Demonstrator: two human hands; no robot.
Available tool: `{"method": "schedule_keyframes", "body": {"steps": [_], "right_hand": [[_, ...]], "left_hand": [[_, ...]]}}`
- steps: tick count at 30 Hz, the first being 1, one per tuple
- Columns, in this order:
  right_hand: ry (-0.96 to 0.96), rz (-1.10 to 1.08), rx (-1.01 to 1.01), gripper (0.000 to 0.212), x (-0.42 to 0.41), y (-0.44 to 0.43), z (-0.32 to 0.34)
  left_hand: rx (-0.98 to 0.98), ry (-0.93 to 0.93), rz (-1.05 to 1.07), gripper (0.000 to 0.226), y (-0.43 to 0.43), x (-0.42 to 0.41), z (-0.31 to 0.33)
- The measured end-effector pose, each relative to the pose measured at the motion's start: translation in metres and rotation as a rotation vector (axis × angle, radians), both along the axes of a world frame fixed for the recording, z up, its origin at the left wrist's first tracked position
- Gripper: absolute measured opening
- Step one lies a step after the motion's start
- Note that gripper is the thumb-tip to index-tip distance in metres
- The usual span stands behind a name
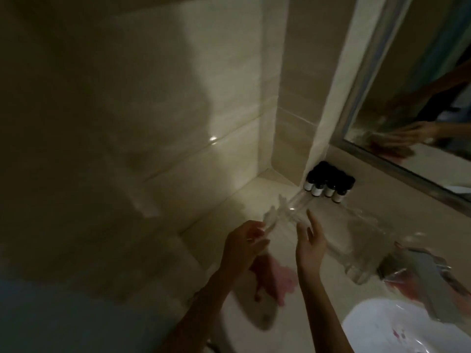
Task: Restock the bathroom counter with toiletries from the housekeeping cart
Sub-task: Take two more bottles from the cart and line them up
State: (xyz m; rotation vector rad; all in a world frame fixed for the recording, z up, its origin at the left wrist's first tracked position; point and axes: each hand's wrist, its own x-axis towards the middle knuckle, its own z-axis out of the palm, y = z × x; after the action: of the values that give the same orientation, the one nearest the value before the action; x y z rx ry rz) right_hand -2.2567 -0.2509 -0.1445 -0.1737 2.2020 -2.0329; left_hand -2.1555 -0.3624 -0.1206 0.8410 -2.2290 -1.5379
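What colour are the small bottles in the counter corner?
The small bottles are black with white labels; head view.

No legible text in view. The small dark bottles (328, 186), right of centre of the frame, carry white labels (316, 191). Any print on them is too blurred and dim to read.

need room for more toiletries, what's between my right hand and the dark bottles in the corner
In the head view, only blurred, crinkled clear plastic lies between the right hand and the dark bottles, over pale counter.
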Motion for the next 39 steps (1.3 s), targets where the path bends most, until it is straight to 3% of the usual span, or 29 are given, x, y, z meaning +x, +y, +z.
{"method": "schedule_keyframes", "body": {"steps": [5,7,13,16,21,24,28,32,39], "right_hand": [[-0.070,0.345,0.007,0.016,0.099,-0.009,0.016],[-0.002,0.535,0.122,0.016,0.148,-0.008,0.024],[-0.032,0.936,0.041,0.018,0.314,-0.004,0.030],[0.020,1.237,0.062,0.020,0.399,0.007,0.033],[0.153,1.733,0.094,0.021,0.545,0.038,0.053],[0.303,1.952,0.030,0.019,0.623,0.065,0.072],[0.331,2.228,0.004,0.020,0.704,0.096,0.086],[0.748,2.362,-0.066,0.016,0.767,0.105,0.078],[1.252,2.423,-0.154,0.019,0.871,0.098,0.069]], "left_hand": [[0.007,-0.045,0.146,0.028,0.015,0.129,-0.008],[0.024,-0.048,0.257,0.027,0.029,0.193,-0.012],[0.039,-0.106,0.692,0.030,0.096,0.394,-0.003],[-0.059,-0.145,0.907,0.038,0.148,0.486,0.013],[-0.190,-0.300,1.322,0.031,0.250,0.612,0.034],[-0.200,-0.371,1.541,0.031,0.311,0.670,0.046],[-0.138,-0.427,1.797,0.032,0.376,0.729,0.051],[-0.096,-0.508,1.942,0.032,0.410,0.768,0.045],[0.051,-0.810,1.925,0.031,0.413,0.842,0.035]]}}
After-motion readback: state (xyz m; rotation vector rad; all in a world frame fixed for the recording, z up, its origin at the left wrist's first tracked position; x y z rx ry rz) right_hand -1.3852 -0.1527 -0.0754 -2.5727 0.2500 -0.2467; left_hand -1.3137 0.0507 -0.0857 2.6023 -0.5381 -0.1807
